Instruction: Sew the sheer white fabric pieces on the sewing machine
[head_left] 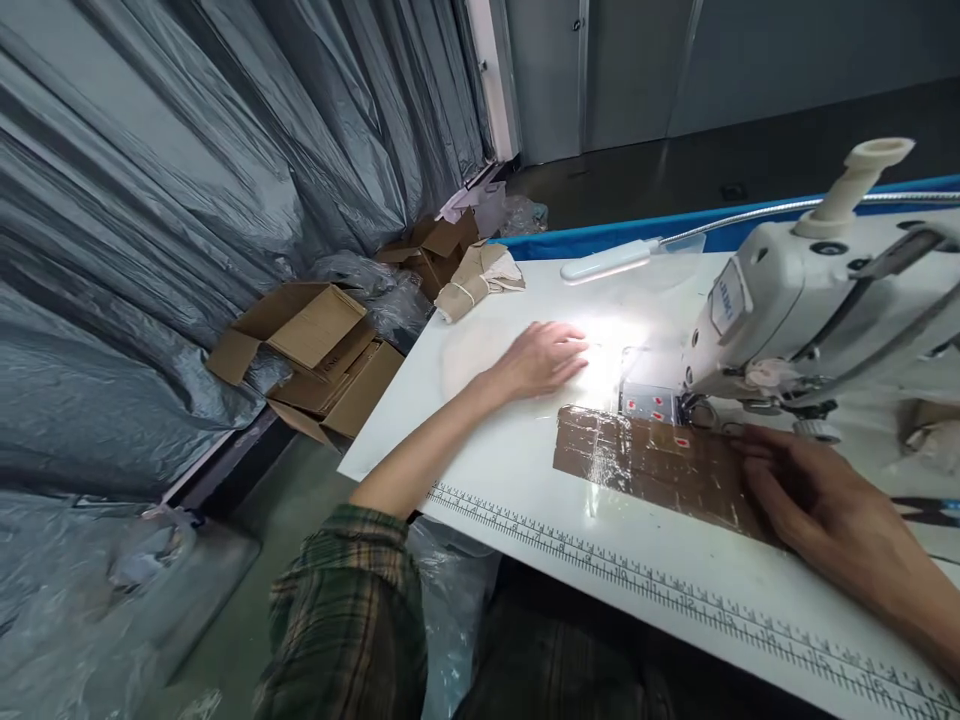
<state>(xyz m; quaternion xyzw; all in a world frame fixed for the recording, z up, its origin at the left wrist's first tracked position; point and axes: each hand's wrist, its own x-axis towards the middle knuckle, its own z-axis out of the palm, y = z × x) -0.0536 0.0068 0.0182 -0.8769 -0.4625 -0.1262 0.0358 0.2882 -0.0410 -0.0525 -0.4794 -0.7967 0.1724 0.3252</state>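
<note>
My left hand (544,358) lies on the white sewing table (480,440), fingers stretched out and slightly apart, with nothing in them. Its fingertips reach into the bright lamp light. My right hand (825,500) is at the front of the white sewing machine (735,310), by the needle area. Its thumb and forefinger are curled close together; whatever they may pinch is too small to make out. Under and beside these fingers is a shiny brown taped patch (637,455) on the tabletop. A metal plate (649,402) with small red marks adjoins the patch.
A white lamp (607,262) on a flexible neck shines on the tabletop. A tied beige cloth bundle (472,280) lies at the far left corner. A printed ruler (600,565) runs along the front edge. Opened cardboard boxes (315,340) stand left of the table, before a grey curtain (225,130).
</note>
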